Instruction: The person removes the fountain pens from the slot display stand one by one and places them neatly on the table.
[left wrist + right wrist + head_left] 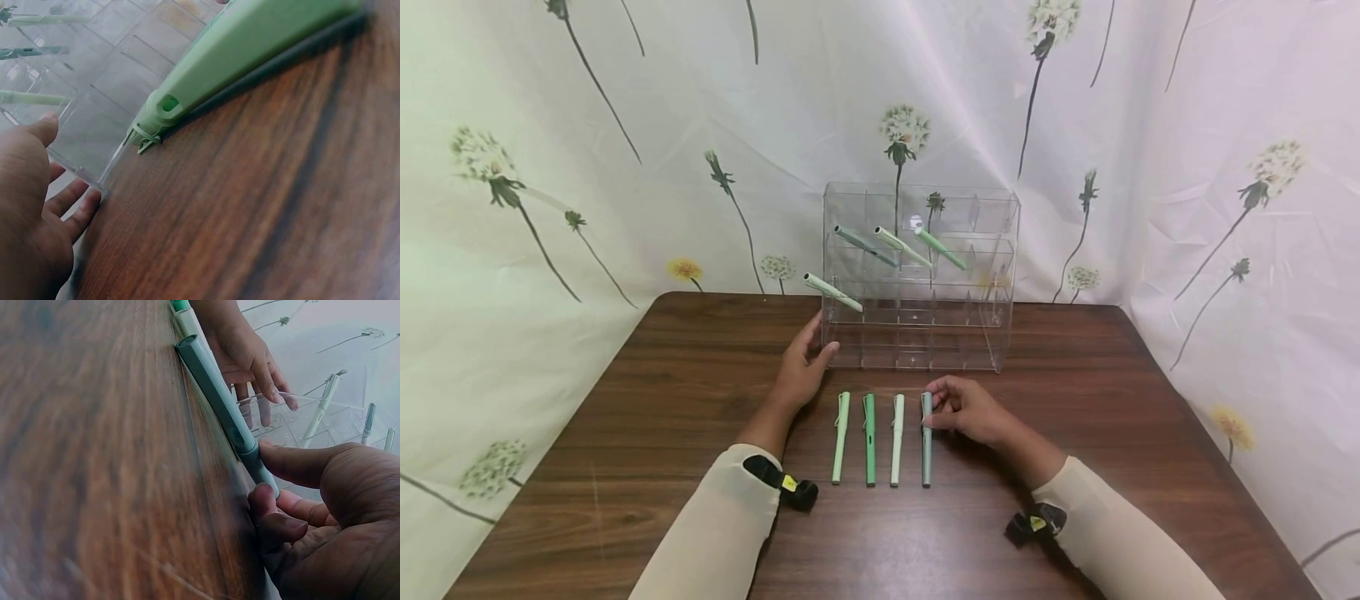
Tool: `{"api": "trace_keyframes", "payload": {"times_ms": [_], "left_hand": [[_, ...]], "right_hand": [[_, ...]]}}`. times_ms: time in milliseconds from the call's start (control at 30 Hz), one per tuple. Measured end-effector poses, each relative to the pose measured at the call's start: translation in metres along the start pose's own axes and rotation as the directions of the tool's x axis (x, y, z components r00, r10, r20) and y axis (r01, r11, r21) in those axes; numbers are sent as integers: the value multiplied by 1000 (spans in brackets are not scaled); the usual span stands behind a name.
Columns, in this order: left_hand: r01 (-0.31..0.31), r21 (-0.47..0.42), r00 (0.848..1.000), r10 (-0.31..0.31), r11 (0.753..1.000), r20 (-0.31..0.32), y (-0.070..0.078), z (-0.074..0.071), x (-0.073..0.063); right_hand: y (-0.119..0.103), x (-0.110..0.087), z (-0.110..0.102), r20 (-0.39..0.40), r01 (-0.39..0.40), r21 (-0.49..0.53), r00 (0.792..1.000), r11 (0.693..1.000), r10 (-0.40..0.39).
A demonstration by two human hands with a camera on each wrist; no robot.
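Observation:
A clear tiered pen rack stands at the back of the table. My left hand rests against its left side, thumb at the front edge and fingers along the outside. With thumb and fingers, my right hand pinches the clip end of a grey-blue pen, the rightmost of a row on the table. Left of it lie a white pen, a green pen and a pale green pen. In the right wrist view the grey-blue pen lies along the wood, its clip hidden.
Slanting in the rack are a dark grey-blue pen, a cream pen and a green pen on an upper tier, with a pale pen lower left. A flower-printed curtain surrounds the brown wooden table.

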State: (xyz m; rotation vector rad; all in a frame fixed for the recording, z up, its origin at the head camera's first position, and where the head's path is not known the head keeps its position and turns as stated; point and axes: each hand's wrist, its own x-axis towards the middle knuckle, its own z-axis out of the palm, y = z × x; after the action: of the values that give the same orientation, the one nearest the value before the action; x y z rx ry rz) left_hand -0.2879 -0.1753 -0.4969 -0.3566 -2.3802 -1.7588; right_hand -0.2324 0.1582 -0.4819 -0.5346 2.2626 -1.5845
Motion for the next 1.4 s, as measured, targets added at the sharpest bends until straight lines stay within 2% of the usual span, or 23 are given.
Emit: {"api": "trace_keyframes", "payload": {"times_ms": [233,300,333,633,967,1400], "left_hand": [[-3,-20,1000,3,1000,-6,5,0,0],[10,-17,1000,-10,1000,-1,5,0,0],[8,-16,1000,-8,1000,1,0,0,1],[-11,-16,1000,11,1000,-2,-1,-1,0],[-2,-13,1000,1,1000,-20,1,-1,-1],[9,-3,1000,-9,1000,0,-3,0,0]], "right_hand": [[2,3,0,3,10,-6,1000,1000,-10],[3,3,0,3,7,-10,1000,1000,-7],[3,3,0,2,5,-12,1000,1000,-5],[6,4,0,-4,-1,-23,1000,1000,1],[4,3,2,-28,0,-52,1000,999,-2],[3,1,3,-54,-29,-81,998,996,25]]}}
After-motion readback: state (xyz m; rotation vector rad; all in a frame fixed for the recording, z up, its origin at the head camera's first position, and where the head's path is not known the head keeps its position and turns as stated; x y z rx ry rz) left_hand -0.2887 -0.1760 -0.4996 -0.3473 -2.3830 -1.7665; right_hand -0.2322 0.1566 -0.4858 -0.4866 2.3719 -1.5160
